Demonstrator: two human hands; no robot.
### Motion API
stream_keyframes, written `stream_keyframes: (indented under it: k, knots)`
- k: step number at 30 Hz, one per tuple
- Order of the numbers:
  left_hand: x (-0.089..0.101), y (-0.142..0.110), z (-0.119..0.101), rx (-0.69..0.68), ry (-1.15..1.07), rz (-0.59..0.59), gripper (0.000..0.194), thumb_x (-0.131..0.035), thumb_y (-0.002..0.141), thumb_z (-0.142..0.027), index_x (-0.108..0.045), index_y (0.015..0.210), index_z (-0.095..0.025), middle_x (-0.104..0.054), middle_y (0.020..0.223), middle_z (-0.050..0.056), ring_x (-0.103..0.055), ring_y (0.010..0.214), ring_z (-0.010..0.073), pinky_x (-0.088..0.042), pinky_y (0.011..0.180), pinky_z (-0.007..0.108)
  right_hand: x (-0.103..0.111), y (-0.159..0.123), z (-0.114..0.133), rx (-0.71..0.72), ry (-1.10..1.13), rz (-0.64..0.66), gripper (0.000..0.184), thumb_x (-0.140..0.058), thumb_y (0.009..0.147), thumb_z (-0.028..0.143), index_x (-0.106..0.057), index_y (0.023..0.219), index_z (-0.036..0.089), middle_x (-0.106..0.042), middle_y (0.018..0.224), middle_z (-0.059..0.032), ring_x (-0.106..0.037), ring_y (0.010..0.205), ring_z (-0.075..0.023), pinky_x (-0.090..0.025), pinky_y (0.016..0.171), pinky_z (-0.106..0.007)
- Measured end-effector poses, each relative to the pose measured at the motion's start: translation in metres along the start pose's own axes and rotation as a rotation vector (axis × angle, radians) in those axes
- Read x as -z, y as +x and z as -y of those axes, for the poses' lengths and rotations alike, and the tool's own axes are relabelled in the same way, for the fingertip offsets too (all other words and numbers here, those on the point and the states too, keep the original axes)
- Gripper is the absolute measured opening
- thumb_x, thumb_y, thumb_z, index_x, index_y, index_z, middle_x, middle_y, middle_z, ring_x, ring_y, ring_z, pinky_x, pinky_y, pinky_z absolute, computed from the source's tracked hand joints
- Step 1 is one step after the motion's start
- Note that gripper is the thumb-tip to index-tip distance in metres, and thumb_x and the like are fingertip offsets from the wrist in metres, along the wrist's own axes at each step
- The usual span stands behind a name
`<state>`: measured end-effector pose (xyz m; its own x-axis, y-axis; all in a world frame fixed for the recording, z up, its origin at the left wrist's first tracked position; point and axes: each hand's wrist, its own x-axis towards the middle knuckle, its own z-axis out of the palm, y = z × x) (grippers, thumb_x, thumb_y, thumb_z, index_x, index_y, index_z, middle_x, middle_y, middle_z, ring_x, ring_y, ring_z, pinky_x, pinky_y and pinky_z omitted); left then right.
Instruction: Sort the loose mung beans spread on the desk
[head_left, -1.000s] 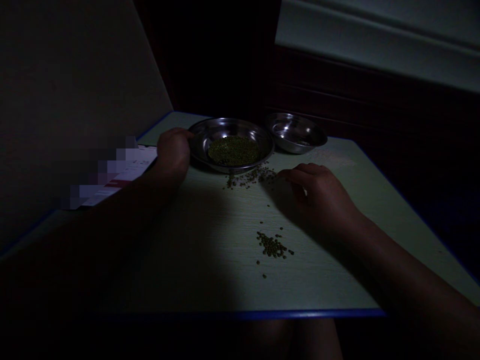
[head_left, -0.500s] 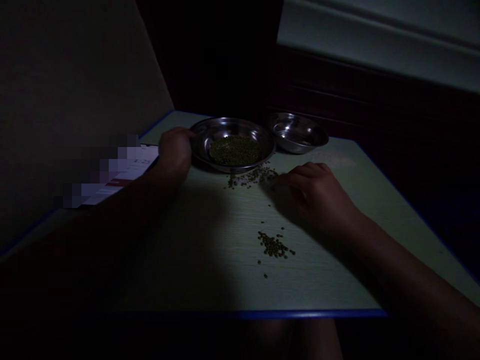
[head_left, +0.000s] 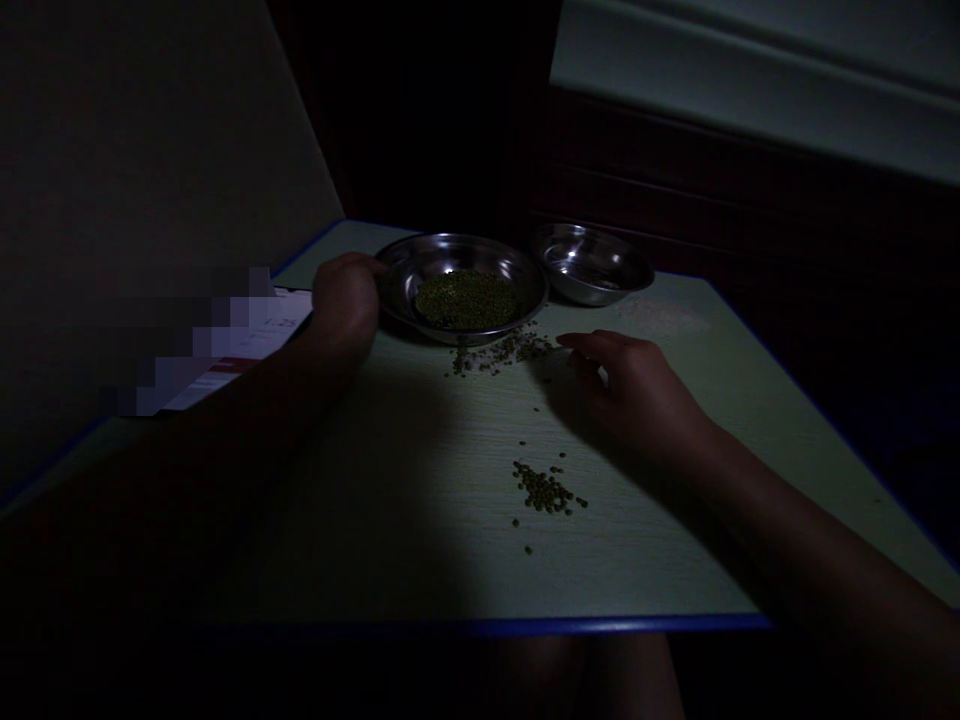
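Observation:
A steel bowl (head_left: 390,290) stands toward the back of the table, with a heap of small green beans (head_left: 466,300) in it, likely mung beans. My left hand (head_left: 345,300) grips this bowl's left rim; its fingertips are partly hidden. In front of the bowl lies a scattered patch of beans mixed with pale bits (head_left: 499,354). Just right of that patch is my right hand (head_left: 626,385), index finger stretched out and thumb a little apart, with nothing visible between them. Nearer to me lies a separate small pile of green beans (head_left: 546,490).
A second steel bowl (head_left: 596,295) stands behind and to the right, with a few dark bits inside. Pale powdery grains (head_left: 664,316) lie beside it. A printed paper (head_left: 259,345) is at the left, against the wall. Blue edging (head_left: 615,625) borders the pale table.
My right hand has lifted slightly from the scattered patch, and its index finger and thumb have parted. My left hand stays on the bowl. The view has shifted a little.

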<state>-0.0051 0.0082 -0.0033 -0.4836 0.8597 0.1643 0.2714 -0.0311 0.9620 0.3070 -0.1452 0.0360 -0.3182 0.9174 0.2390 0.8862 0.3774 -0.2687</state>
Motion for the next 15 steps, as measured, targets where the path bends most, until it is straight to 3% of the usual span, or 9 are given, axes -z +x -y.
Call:
stream_keyframes:
  k: [7, 15]
  knots:
    - [0.0, 0.001, 0.0, 0.006, 0.001, 0.007, 0.012, -0.064, 0.077, -0.014, -0.071, 0.08, -0.023, -0.086, 0.115, 0.013, -0.082, 0.132, 0.0379, -0.061, 0.13, 0.051, 0.0, 0.005, -0.005, -0.074, 0.004, -0.02, 0.053, -0.061, 0.109, 0.007, -0.095, 0.149, 0.012, -0.098, 0.134, -0.0236, -0.093, 0.111, -0.0351, -0.067, 0.1, -0.041]
    - [-0.001, 0.01, 0.008, -0.017, 0.02, 0.003, 0.014, -0.063, 0.072, -0.015, -0.07, 0.078, -0.026, -0.083, 0.106, 0.01, -0.082, 0.129, 0.0383, -0.063, 0.128, 0.052, 0.004, 0.005, -0.029, -0.164, 0.033, -0.096, 0.053, -0.067, 0.101, 0.013, -0.099, 0.144, 0.012, -0.098, 0.109, -0.0181, -0.089, 0.089, -0.0329, -0.069, 0.091, -0.044]
